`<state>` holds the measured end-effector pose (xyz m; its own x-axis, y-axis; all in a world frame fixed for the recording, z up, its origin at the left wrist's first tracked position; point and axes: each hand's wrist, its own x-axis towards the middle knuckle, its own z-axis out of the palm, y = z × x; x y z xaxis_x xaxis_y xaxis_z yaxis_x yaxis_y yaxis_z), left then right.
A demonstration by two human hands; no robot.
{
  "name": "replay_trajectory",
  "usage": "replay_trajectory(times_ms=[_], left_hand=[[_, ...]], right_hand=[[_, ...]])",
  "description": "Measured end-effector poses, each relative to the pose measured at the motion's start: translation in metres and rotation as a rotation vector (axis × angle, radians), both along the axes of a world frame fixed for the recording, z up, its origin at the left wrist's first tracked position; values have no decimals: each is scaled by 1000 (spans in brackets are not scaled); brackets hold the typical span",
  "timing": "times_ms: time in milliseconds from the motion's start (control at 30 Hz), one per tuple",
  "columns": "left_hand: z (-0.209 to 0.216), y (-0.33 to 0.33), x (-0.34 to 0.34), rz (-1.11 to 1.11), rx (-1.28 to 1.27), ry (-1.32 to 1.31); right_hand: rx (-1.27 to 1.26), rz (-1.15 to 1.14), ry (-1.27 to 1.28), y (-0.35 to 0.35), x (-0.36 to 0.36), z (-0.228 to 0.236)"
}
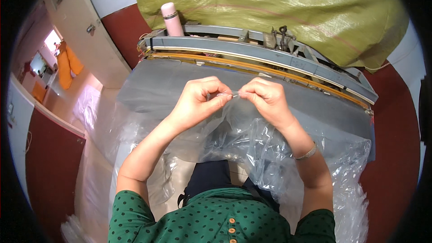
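Observation:
A large sheet of clear plastic film (265, 141) hangs from my fingers and drapes over the front of a grey work surface (157, 81). My left hand (200, 96) is closed, its thumb and forefinger pinching the film's upper edge. Close beside it, my right hand (267, 99) pinches the same edge, also closed. Only a short stretch of film lies between the two sets of fingertips. Both hands are raised above the surface, near its middle. The film falls in shiny, crumpled folds toward my lap and spreads to both sides.
Behind the surface runs a long grey metal frame (211, 45) with an orange-yellow strip (252, 69). A pink flask (172, 20) stands at its left end, and a metal clamp (282, 38) sits toward the right. A yellow-green tarp (270, 4) hangs behind. At left, a door (85, 27) stands ajar.

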<state>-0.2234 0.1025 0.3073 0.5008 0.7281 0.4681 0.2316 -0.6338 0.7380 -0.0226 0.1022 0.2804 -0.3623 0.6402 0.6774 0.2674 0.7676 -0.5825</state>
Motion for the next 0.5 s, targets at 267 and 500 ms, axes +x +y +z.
replay_trajectory(times_ms=[267,500], left_hand=[[-24,3,-6,438,669,176],[-44,7,-71,-161,90,310]], right_hand=[[-747,303,390,-5,-51,-12],[-709,-158,864,30,16,-67]])
